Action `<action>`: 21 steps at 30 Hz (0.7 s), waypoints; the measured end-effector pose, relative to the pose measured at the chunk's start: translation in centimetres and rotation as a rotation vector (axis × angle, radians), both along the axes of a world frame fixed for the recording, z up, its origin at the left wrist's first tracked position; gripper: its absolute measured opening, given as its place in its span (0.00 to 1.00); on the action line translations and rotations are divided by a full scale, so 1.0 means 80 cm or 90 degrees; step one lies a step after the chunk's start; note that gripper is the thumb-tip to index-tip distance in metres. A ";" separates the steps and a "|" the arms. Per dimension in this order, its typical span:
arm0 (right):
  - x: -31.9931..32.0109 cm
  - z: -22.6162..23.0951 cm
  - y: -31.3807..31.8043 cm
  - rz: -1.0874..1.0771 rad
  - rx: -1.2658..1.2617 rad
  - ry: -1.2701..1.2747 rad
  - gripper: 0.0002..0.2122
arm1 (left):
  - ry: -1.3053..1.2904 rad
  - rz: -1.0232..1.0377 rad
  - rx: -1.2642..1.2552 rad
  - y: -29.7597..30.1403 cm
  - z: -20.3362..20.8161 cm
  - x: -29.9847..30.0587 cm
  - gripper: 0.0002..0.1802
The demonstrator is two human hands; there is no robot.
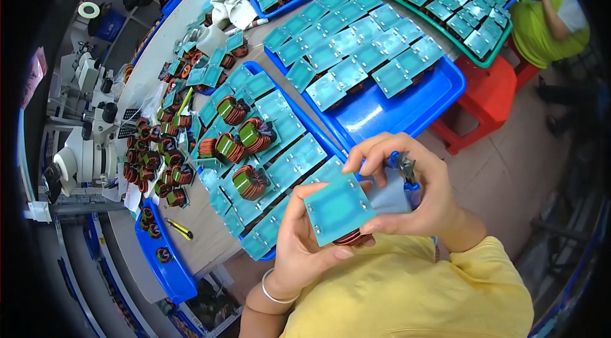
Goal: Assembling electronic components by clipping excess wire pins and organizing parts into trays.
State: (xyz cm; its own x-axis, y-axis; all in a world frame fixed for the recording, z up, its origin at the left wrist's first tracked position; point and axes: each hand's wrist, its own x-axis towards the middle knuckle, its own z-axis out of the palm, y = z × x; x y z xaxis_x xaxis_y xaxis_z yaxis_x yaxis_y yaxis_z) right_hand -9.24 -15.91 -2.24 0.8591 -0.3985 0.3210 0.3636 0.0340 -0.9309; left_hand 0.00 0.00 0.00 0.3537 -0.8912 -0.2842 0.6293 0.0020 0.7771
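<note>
A toroidal coil with a square green circuit board is up in front of my yellow top, board side facing me. Small metal pins stand along the board's two sides, and the copper winding shows beneath its lower edge. My left hand, with a bangle on its wrist, is closed on the left side of the coil. At the right corner, the thumb of my right hand presses the board. Blue-handled cutters are tucked inside that same hand, metal jaws pointing up.
Blue trays of board-topped coils and a green tray line the table. Loose coils crowd the left, near a yellow utility knife and a small blue bin. A red stool and a person in green are right.
</note>
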 end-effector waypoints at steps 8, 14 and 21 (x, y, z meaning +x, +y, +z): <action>-0.003 0.004 0.006 -0.034 -0.054 -0.003 0.26 | -0.139 0.019 -0.061 0.007 -0.021 0.000 0.41; -0.004 0.003 0.001 -0.038 -0.131 -0.060 0.27 | -0.246 0.049 -0.088 0.003 -0.017 0.004 0.40; -0.001 -0.016 0.001 0.092 0.152 -0.015 0.19 | -0.526 0.086 -0.116 0.007 -0.011 0.008 0.40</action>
